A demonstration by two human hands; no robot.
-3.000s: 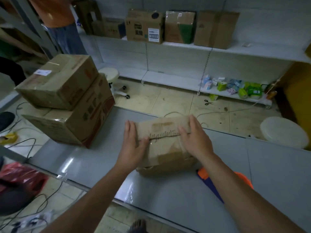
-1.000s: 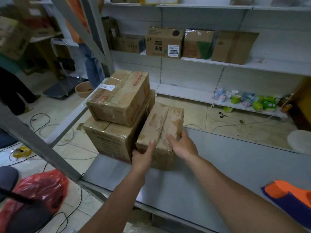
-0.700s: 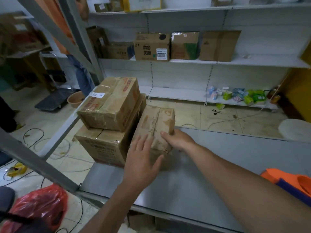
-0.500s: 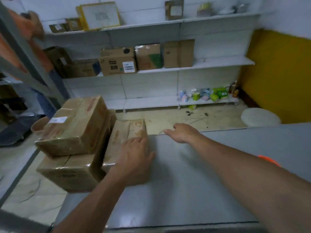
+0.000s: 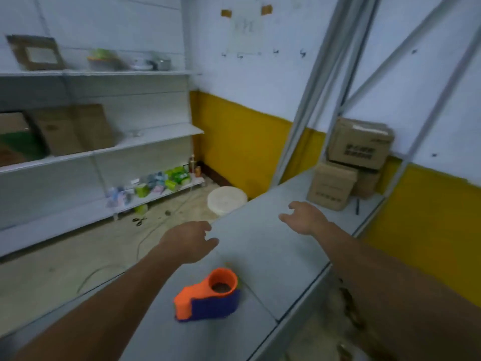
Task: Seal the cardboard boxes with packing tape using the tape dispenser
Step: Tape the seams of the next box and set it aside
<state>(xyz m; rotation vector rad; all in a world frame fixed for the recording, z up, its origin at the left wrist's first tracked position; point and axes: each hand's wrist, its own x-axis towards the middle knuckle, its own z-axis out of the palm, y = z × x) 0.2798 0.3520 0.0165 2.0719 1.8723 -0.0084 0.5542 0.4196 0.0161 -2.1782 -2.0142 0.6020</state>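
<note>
Dim, bluish cast, soft motion blur — edges bowed

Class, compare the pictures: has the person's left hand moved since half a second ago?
Yes. The left hand has left the small box and gone right along the table, now near the tape dispenser.

Loose-fingered left hand (image 5: 191,241) and right hand (image 5: 304,217) above table (image 5: 260,256); tape dispenser (image 5: 208,295) nearer, boxes (image 5: 360,144) beyond.
</note>
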